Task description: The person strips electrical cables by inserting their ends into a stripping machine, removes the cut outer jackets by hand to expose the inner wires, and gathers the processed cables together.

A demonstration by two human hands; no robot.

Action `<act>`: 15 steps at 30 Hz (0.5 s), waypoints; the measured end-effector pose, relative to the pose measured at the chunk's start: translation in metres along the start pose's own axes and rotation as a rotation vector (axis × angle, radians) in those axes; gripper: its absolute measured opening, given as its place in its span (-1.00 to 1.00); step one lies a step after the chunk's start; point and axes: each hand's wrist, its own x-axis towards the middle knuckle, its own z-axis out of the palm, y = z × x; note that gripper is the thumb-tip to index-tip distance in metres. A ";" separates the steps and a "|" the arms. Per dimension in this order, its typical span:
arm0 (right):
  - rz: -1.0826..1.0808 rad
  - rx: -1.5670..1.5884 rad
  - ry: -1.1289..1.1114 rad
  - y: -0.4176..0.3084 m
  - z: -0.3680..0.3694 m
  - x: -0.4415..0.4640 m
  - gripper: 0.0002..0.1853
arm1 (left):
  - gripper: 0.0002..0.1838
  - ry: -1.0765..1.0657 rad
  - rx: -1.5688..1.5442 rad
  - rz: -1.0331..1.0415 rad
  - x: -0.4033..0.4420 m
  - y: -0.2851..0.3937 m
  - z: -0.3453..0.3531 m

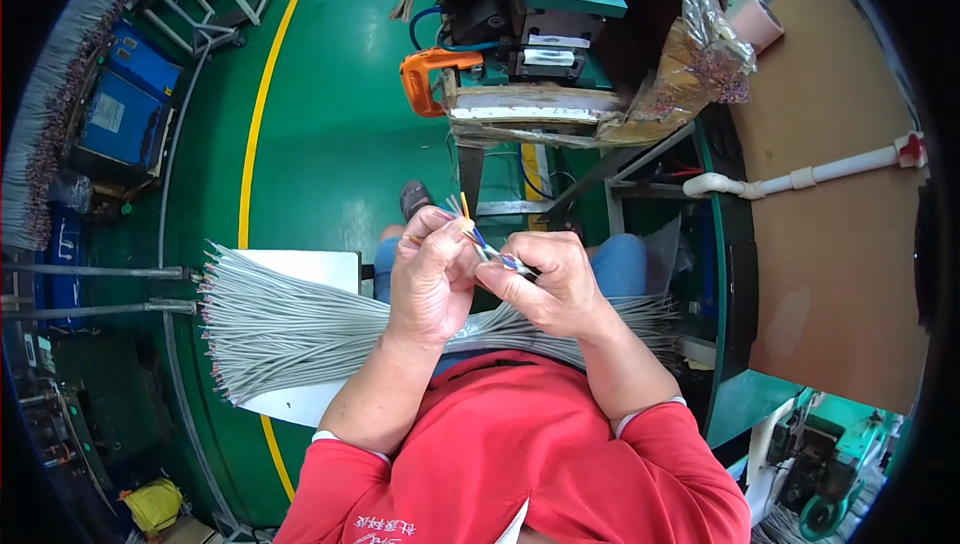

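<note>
Both hands are raised close together in front of my chest. My left hand [436, 274] pinches thin coloured wires [483, 240], whose yellow, purple and blue ends stick up between the fingers. Pressed together around the same wires, a little to the right, are the fingers of my right hand [545, 279]. Below the hands, a thick bundle of grey cables [300, 319] lies across my lap, its left part resting on a white board [300, 266]. Small coloured wire ends show at the bundle's left edge.
A machine [550, 34] on a worn bench with an orange handle [424, 79] stands ahead. At the right are a brown board [820, 204] and a white pipe [830, 175]. Blue bins [125, 94] and hanging grey cables [50, 104] are at the left.
</note>
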 end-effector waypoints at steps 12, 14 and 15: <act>-0.040 0.043 0.057 0.007 0.001 -0.002 -0.76 | -0.88 -0.020 0.074 -0.069 0.002 -0.001 -0.005; -0.070 0.003 0.020 0.009 -0.002 -0.002 -0.76 | -0.88 -0.022 0.073 -0.056 0.003 -0.001 -0.007; -0.083 -0.017 0.003 0.009 -0.003 -0.003 -0.76 | -0.89 -0.009 0.101 -0.028 0.004 0.000 -0.007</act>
